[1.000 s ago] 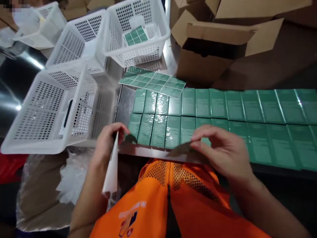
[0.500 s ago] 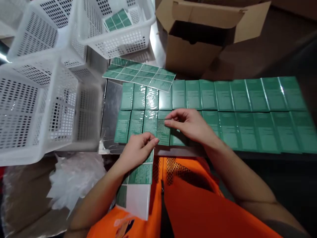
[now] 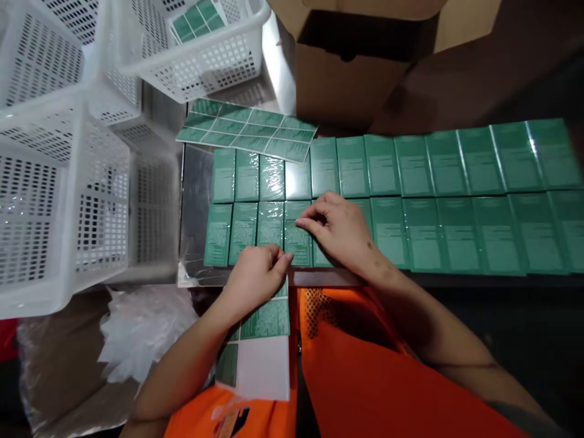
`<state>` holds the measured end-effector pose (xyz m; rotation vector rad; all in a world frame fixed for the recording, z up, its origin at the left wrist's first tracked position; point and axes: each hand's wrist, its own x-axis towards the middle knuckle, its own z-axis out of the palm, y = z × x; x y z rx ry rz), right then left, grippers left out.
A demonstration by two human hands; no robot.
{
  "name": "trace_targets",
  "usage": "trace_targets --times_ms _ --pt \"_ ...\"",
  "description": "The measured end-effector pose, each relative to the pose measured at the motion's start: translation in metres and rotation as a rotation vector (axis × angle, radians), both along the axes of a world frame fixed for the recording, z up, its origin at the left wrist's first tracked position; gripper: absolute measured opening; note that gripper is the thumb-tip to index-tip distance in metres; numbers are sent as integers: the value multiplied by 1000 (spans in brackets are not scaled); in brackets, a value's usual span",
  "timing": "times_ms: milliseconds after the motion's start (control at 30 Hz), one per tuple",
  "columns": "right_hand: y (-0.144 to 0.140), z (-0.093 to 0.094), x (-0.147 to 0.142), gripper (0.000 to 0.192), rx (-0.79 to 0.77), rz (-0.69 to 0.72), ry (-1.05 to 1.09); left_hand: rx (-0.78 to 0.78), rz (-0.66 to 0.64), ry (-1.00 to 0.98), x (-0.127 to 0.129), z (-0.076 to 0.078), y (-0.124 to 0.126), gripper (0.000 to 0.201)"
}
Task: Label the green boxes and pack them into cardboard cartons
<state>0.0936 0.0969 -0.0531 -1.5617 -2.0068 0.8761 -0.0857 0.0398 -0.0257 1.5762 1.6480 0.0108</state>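
The left hand [image 3: 255,277] is pinching a partly used label sheet [image 3: 260,340] at the tabletop [image 3: 196,182] edge, while the right hand [image 3: 337,228] is pressing fingertips onto a green box [image 3: 297,234] in the near row. The leftmost boxes are looking glossy and seemingly labelled; the long rows to the right probably remain.

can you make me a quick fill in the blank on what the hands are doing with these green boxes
1. The green boxes lie on the table in ____ rows.
2. The left hand holds a label sheet over the person's ____ vest.
3. The right hand presses on a box in the ____ row.
4. A second sheet of green labels lies just in front of a white ____.

Missing words: two; orange; near; basket
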Motion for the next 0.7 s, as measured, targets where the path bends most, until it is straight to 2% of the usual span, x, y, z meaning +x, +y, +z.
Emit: trace_targets --times_ms 233,333,400,467,533,600,667,700 --pt "-8 -4 -4 8 78 -29 -15 9 -144 204 9 7 10 31" --pt "-7 -6 -4 51 99 -99 1 -5 -198 211 5 9 9 33" --pt "-6 -5 0 63 81 -110 23 10 -147 158 -5 11 7 36" --pt "-8 0 2 54 57 -113 110 98 28 88 -19 16 4 41" --pt "-17 8 0 47 16 -132 270 260 316 42 -33 24 0 48" --pt "-31 16 -7 49 -73 -125 401 450 605 32 -42 31 -3 53" --pt "-45 18 -18 54 -132 3 418 606 807 40 -48 35 -4 57" --pt "-51 15 -24 57 -152 103 428 651 855 43 -50 35 -3 58"
